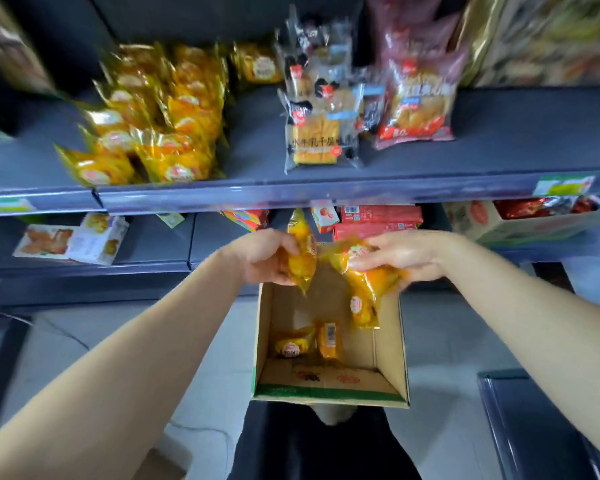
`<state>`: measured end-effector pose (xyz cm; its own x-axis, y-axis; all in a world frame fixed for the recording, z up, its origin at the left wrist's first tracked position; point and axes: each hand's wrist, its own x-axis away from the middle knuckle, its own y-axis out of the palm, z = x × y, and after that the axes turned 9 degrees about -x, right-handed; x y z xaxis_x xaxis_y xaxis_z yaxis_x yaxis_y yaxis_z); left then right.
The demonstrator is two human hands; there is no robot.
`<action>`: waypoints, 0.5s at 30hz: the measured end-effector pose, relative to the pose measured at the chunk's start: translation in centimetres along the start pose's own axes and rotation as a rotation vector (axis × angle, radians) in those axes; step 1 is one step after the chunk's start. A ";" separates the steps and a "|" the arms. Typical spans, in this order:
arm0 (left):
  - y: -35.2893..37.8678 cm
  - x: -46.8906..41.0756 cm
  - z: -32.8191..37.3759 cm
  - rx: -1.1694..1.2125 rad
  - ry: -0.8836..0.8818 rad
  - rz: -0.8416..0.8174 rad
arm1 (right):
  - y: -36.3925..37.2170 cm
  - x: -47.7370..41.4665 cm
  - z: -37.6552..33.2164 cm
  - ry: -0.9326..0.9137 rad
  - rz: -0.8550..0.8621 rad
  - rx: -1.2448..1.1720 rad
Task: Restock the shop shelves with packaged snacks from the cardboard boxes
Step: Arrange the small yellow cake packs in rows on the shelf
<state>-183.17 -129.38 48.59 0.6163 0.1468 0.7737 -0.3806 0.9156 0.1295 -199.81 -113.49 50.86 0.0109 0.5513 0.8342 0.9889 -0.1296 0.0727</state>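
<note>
An open cardboard box (388,344) stands on the floor below me, with two yellow snack packets (307,342) lying on its bottom. Above the box, my left hand (264,256) grips one yellow packet (302,261) held upright. My right hand (406,254) holds a bunch of yellow packets (364,292) that dangle over the box. On the grey shelf (257,183) ahead, a heap of the same yellow packets (153,123) fills the left part.
Clear bread bags (321,133) and red snack bags (418,102) stand to the right on the same shelf. The lower shelf holds white cartons (73,239), red boxes (378,221) and another cardboard box (520,225). A dark shelf edge (520,420) juts in bottom right.
</note>
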 end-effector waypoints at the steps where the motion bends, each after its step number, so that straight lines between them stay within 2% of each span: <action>1: -0.4 1.3 1.0 0.007 0.054 -0.008 | 0.0 1.4 -1.1 -0.039 -0.041 -0.021; 4: -1.2 5.0 4.2 0.049 0.188 -0.052 | 0.2 4.8 -4.6 -0.131 -0.090 0.000; 9: -3.0 9.4 8.3 0.103 0.368 -0.133 | 1.5 8.6 -9.9 -0.242 -0.010 0.157; 15: -5.4 10.9 11.1 0.137 0.470 -0.028 | 2.4 9.9 -14.8 -0.294 0.042 0.210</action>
<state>-182.03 -136.91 63.24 0.8600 0.3052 0.4089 -0.4275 0.8684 0.2511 -199.55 -120.50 67.42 0.0639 0.7665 0.6390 0.9953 -0.0021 -0.0970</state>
